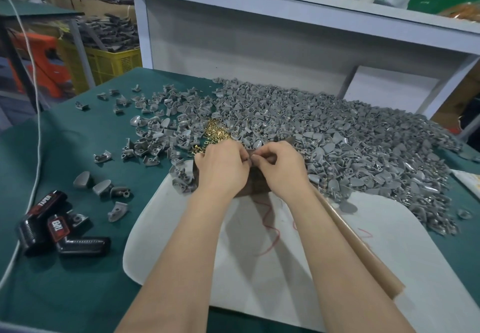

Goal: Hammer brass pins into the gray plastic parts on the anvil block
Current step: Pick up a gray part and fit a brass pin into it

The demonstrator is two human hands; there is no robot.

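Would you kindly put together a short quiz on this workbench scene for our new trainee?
1. True or false: the brass pins lie in a loose pile just beyond the left hand.
2. The big heap of gray plastic parts lies: A) left of both hands; B) right of and beyond the right hand; C) nearer than both hands.
3. Fill in: both forearms cross a ____ pad.
Key: 1 true; 2 B; 3 white.
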